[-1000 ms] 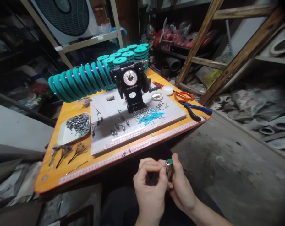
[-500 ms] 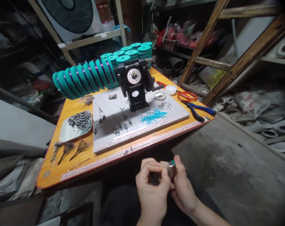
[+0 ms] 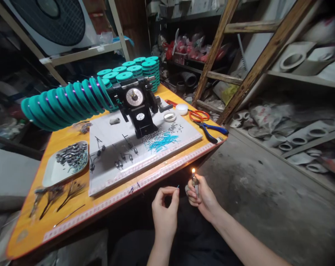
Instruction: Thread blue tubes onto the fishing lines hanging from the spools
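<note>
My right hand (image 3: 202, 195) is wrapped round a lighter (image 3: 195, 181), upright, with a small flame burning at its top. To its left, my left hand (image 3: 166, 207) pinches a tiny blue piece (image 3: 178, 186) between thumb and forefinger, apart from the flame. Both hands are in front of the table's near edge. On the white board (image 3: 106, 183) lie a pile of blue strips (image 3: 164, 142) and small metal beads (image 3: 153, 137). A black winding machine (image 3: 142, 114) with a dial stands there, carrying a row of teal spools (image 3: 64, 103).
A white tray (image 3: 49, 177) of grey weights is on the table's left side. Blue-handled pliers (image 3: 211, 131) and orange-handled scissors (image 3: 199, 115) lie at the right corner. More teal discs (image 3: 134, 69) are stacked behind the machine. A wooden ladder (image 3: 250, 66) leans at the right.
My hands have moved apart. The lighter has risen upright in my right hand and now shows a flame. The view has turned, so the table appears further left.
</note>
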A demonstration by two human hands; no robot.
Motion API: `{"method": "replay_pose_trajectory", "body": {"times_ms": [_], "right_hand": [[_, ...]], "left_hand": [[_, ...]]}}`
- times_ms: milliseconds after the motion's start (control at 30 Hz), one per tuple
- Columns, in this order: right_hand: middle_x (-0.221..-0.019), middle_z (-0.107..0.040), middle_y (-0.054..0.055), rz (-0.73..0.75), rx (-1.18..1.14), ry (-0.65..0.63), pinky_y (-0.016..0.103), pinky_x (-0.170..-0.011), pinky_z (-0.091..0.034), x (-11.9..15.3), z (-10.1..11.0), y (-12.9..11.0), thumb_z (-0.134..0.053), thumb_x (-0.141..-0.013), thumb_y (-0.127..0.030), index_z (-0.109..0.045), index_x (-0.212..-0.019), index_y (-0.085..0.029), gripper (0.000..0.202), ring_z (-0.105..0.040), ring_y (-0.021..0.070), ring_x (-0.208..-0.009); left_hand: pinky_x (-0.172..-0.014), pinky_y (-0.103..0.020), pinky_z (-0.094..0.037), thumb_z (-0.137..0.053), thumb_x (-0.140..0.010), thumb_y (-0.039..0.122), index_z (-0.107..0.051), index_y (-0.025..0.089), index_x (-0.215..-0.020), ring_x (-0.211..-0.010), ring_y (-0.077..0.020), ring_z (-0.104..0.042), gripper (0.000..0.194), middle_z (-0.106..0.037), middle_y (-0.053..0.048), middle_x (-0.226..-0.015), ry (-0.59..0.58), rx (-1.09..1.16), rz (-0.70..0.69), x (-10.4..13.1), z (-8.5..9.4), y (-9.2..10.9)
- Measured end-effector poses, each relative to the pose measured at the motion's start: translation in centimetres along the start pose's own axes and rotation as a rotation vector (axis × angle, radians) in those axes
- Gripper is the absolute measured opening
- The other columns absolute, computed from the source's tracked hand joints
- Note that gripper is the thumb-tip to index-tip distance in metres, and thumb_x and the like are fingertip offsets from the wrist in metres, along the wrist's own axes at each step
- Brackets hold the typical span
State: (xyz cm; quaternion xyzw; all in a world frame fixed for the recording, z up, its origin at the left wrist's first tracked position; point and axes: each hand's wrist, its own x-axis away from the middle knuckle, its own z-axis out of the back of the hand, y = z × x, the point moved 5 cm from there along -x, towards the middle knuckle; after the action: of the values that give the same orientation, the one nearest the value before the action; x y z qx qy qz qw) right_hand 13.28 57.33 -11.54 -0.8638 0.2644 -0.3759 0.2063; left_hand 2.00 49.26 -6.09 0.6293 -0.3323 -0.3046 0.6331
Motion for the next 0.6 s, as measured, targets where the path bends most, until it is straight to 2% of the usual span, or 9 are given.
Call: {"method": "replay_pose_trajectory", "body": {"times_ms": [300, 600], "right_hand": [[-0.042, -0.036, -0.008, -0.010, -0.009, -0.043, 0.016, -0.036, -0.012, 1.2, -1.5, -0.3, -0.041, -0.086, -0.077, -0.040, -0.055, -0.018, 0.066, -0.016, 0.0015, -0.035], [-0.046, -0.032, -0.012, -0.013, -0.058, -0.043, 0.018, -0.034, -0.015, 0.9, -1.0, 0.2, -0.046, -0.094, -0.061, -0.042, -0.060, -0.018, 0.055, -0.016, 0.0024, -0.034]], "left_hand": [[-0.079, -0.030, -0.051, -0.069, -0.083, 0.031, -0.067, 0.018, -0.077, -0.083, -0.0194, -0.065, 0.014, -0.070, -0.004, -0.081, -0.029, -0.031, 0.009, -0.5, -1.1, 0.1], [-0.076, -0.031, -0.052, -0.071, -0.081, 0.034, -0.067, 0.017, -0.078, -0.081, -0.0203, -0.067, 0.017, -0.070, -0.005, -0.080, 0.007, -0.049, 0.027, -0.6, -0.9, -0.1]]}}
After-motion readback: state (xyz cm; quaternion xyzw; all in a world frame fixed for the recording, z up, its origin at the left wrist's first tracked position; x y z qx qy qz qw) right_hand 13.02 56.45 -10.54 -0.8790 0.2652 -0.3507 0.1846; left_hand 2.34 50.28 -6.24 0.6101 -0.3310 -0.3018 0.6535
